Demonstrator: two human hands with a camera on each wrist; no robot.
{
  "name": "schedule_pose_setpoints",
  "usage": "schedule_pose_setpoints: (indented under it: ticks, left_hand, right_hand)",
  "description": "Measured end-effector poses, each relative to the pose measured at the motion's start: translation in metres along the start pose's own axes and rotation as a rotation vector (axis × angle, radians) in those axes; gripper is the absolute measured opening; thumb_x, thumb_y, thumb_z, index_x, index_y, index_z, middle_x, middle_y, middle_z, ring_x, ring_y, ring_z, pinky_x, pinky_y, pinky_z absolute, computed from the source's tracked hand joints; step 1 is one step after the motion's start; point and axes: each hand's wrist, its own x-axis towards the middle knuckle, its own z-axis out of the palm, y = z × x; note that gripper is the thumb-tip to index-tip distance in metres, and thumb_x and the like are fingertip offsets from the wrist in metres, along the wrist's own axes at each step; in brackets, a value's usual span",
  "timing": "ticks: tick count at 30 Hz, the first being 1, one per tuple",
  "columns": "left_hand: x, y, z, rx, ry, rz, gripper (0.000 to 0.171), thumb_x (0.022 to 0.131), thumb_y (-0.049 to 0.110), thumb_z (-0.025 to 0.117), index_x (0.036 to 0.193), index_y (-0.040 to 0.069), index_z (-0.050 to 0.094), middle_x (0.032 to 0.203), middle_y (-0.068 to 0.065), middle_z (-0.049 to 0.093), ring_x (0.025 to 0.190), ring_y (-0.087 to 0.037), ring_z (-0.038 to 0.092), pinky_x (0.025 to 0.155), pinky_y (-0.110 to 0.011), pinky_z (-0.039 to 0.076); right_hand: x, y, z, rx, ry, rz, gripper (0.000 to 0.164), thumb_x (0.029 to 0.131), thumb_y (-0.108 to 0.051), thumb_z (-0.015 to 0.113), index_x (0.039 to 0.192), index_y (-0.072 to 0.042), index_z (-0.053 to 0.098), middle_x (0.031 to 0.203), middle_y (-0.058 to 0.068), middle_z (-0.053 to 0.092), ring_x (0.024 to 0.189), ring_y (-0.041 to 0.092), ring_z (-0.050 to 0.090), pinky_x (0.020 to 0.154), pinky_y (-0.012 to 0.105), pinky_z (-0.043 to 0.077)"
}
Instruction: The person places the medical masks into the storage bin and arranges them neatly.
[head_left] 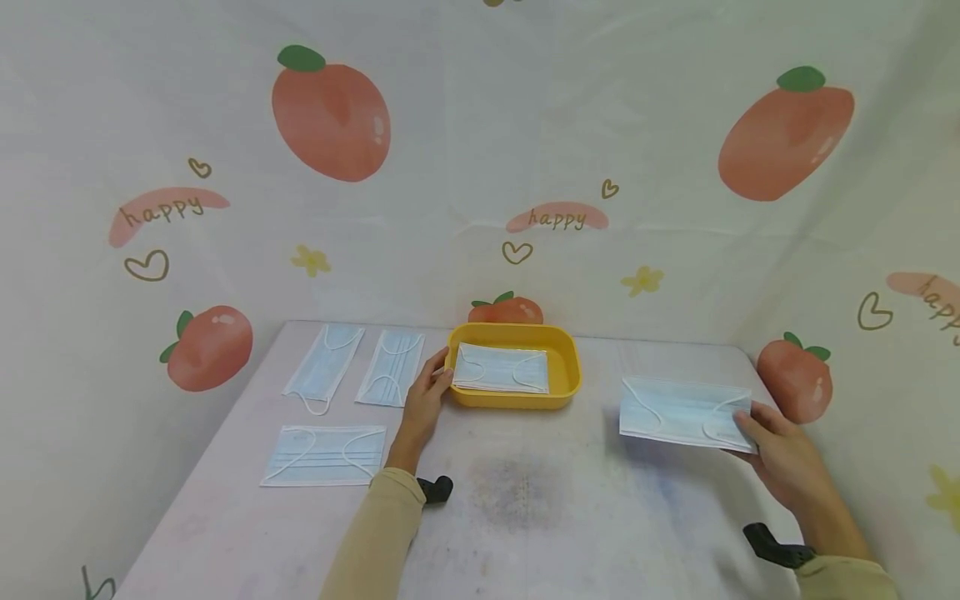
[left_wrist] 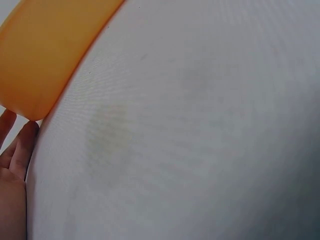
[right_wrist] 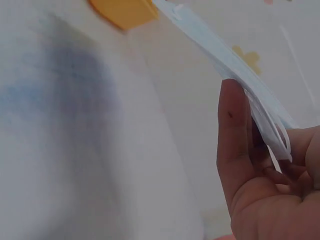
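My right hand pinches a pale blue face mask by its right end, thumb on top and fingers below. The mask is held above the table, its white ear loops lying over its face; in the right wrist view the mask shows nearly edge-on. At the left end of a yellow plastic tray, the fairly straight fingers of my left hand touch the outer wall. Inside the tray a face mask lies flat on its left side. In the left wrist view, fingertips meet the tray's orange-looking wall.
Left of the tray, three more masks lie on the white table: one slanted mask, another upright mask beside it, and a crosswise mask nearer me. A fruit-printed curtain rises behind the table.
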Motion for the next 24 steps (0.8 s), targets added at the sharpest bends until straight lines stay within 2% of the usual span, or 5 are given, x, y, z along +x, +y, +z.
schedule_pose_setpoints:
  ticks: [4,11,24]
  left_hand:
    - [0.011,-0.021,0.003,-0.018,0.023,-0.001,0.05,0.108,0.035,0.049,0.157,0.03,0.04,0.161,-0.004,0.043,0.14,-0.03,0.049,0.12,-0.05,0.039]
    - [0.012,-0.024,0.006,-0.013,0.054,0.028,0.048,0.106,0.04,0.05,0.153,0.034,0.043,0.158,0.0,0.046,0.135,-0.027,0.052,0.119,-0.051,0.041]
    - [0.011,-0.026,0.005,-0.001,0.059,0.035,0.045,0.105,0.044,0.051,0.15,0.041,0.045,0.155,0.002,0.048,0.134,-0.027,0.052,0.117,-0.052,0.042]
  right_hand:
    - [0.002,-0.007,0.008,0.119,-0.019,-0.049,0.088,0.106,-0.033,0.053,0.161,0.001,-0.006,0.12,-0.018,0.047,0.096,-0.005,0.065,0.081,0.016,0.059]
    - [0.007,-0.021,0.019,0.26,-0.054,-0.135,0.082,0.107,-0.024,0.051,0.16,0.005,-0.005,0.121,-0.016,0.052,0.099,-0.001,0.068,0.081,0.021,0.061]
    - [0.019,-0.038,0.048,0.2,-0.065,-0.173,0.075,0.108,-0.027,0.047,0.161,0.005,0.004,0.121,-0.018,0.055,0.101,-0.004,0.069,0.082,0.019,0.06]
